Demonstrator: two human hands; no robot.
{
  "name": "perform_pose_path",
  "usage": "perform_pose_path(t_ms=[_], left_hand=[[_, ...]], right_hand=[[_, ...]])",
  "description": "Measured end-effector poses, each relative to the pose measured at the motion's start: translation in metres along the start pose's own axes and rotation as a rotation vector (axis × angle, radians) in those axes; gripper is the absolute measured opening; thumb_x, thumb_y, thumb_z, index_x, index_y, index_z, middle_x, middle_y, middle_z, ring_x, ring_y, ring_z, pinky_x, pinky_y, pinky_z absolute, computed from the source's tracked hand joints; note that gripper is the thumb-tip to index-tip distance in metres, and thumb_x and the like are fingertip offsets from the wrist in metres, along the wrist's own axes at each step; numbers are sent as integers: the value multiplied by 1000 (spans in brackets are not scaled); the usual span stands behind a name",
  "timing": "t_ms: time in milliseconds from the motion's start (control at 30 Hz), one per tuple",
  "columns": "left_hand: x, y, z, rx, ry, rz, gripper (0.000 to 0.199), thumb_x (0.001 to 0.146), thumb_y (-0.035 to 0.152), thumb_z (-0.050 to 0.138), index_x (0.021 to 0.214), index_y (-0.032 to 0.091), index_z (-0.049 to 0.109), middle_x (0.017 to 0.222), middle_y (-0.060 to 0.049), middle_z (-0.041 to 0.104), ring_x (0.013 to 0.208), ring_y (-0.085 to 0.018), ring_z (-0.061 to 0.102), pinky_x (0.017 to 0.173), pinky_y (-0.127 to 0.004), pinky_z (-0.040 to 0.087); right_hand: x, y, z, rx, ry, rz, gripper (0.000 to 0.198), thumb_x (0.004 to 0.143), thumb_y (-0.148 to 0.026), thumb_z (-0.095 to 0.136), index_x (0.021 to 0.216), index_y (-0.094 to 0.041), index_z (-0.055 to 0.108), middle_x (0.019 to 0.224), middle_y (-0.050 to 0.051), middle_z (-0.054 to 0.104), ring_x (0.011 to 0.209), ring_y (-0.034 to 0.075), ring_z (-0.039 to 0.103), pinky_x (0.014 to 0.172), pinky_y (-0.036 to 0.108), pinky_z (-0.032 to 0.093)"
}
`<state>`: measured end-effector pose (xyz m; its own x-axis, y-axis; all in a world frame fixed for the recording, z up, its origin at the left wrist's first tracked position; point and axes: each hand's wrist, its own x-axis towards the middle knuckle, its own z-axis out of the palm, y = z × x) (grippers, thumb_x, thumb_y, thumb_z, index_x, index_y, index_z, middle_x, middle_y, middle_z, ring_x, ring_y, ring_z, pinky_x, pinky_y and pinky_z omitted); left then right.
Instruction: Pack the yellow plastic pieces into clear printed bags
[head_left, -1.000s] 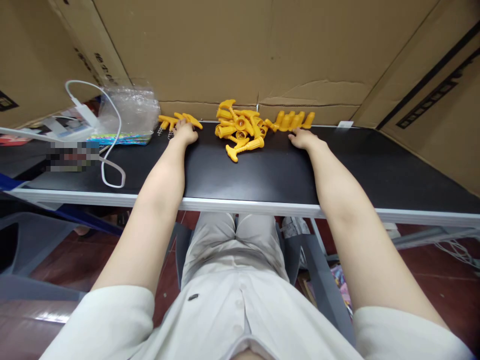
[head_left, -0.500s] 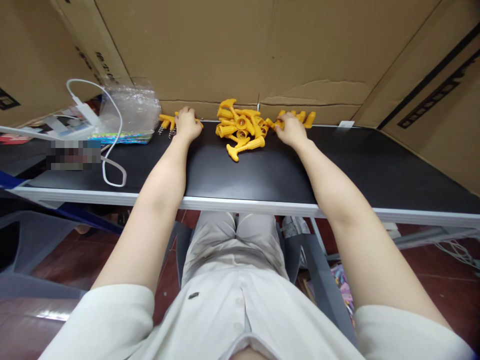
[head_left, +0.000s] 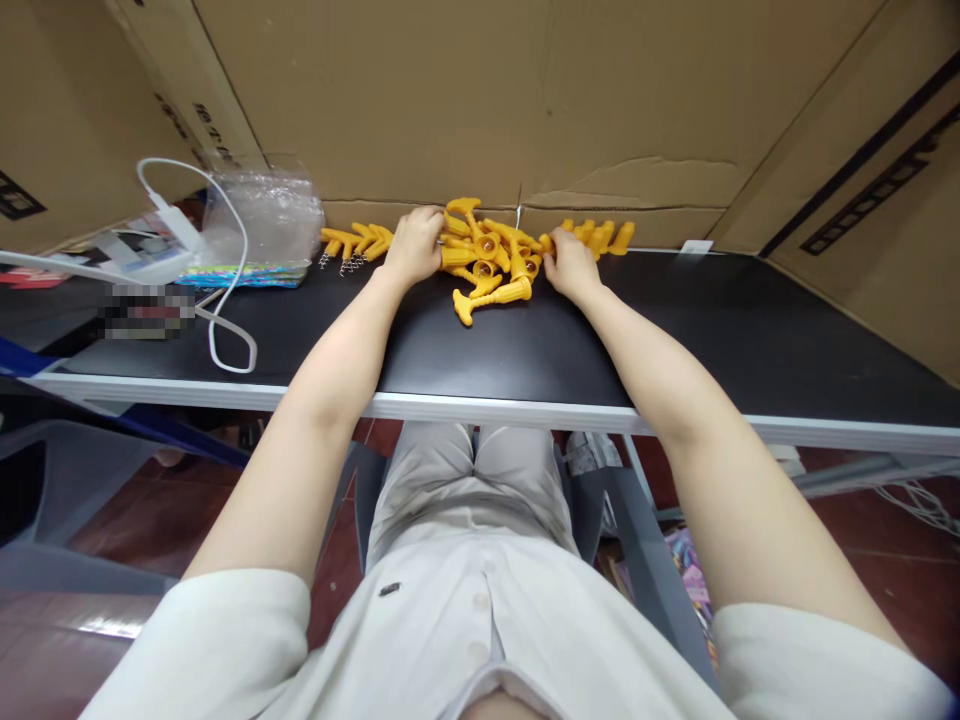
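In the head view a heap of yellow plastic corkscrews [head_left: 491, 255] lies at the back middle of the black table. My left hand [head_left: 416, 245] is at the heap's left edge, fingers curled against the yellow pieces. What it grips is hidden. On the other side, my right hand [head_left: 573, 265] has its thumb and fingers closed about a yellow corkscrew piece [head_left: 546, 243] at the heap's right edge. Left of my left hand, several corkscrew handles [head_left: 360, 240] with bare metal spirals lie in a row. Several yellow sleeves [head_left: 621, 239] stand lined up beyond my right hand.
Cardboard panels [head_left: 420, 100] wall in the back and sides. A clear plastic bag [head_left: 262, 215], a colourful packet [head_left: 255, 275] and a white cable [head_left: 244, 240] are at the left. A metal rail [head_left: 510, 410] edges the table [head_left: 495, 360] in front.
My left hand has moved right, from the row of spiral handles to the heap, uncovering handles in the row. My right hand has shifted slightly left, away from the sleeves.
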<state>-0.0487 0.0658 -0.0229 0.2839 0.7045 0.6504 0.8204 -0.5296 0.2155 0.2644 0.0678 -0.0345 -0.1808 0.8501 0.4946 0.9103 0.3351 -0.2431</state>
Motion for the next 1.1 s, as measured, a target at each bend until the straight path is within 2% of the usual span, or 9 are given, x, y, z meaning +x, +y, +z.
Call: perform_pose_path(t_ms=[133,300,400,533,667,800,900,1000,1100], left_hand=[[5,4,-2,-12,14,50,32,97,49,58,119,28,67,144,-13,71,145,-42,54,119,-66,44],[7,19,-5,-22,10,139,33,95,29,53,125,26,68,141,-15,72,143,-39,59,122,-61,42],[4,37,-10,-29,-8,143,40,98,28,47,131,24,69,144,-15,71,144,-38,59,126,-59,39],[-1,68,-21,-104,-21,128,54,107,46,42,154,26,59,160,-14,62,152,-34,54,131,-51,34],[-3,91,-26,-174,-47,212,69,109,64,32,165,28,48,165,-13,58,154,-32,54,130,-49,35],[-3,92,-20,-166,-43,222,72,110,68,27,161,26,53,160,-14,63,152,-33,56,129,-49,37],[-1,84,-16,-130,-12,177,63,113,61,25,148,26,63,153,-13,68,152,-32,56,128,-48,38],[1,74,-16,-62,18,88,49,112,49,33,129,24,73,145,-15,70,146,-34,59,122,-48,44],[3,69,-19,-22,10,19,38,106,40,45,122,23,75,142,-18,68,140,-39,61,120,-54,45]], right_hand=[[4,0,-5,38,98,2,33,107,-41,48,130,-21,62,131,21,69,125,41,66,110,61,52],[10,-10,-17,85,239,-1,40,112,-49,39,135,-23,60,130,18,70,124,37,67,111,56,53],[5,-32,-30,71,262,17,47,115,-50,30,143,-24,57,134,18,68,121,34,68,108,53,56],[-11,-66,-47,24,178,11,57,115,-50,21,159,-25,48,143,18,66,120,34,70,108,53,57],[-24,-89,-50,41,147,-97,60,115,-52,20,162,-26,47,141,17,66,123,33,68,111,54,55],[-31,-96,-46,63,124,-272,58,115,-54,24,156,-26,53,143,16,64,132,30,64,116,51,53],[-31,-94,-44,80,57,-414,53,114,-50,29,151,-24,57,146,17,64,139,30,60,119,52,48],[-29,-89,-42,70,-1,-519,50,113,-46,32,145,-22,62,149,18,64,143,32,59,122,55,44],[-29,-88,-44,39,29,-536,52,112,-44,31,148,-22,62,157,19,60,149,36,54,124,61,39]])
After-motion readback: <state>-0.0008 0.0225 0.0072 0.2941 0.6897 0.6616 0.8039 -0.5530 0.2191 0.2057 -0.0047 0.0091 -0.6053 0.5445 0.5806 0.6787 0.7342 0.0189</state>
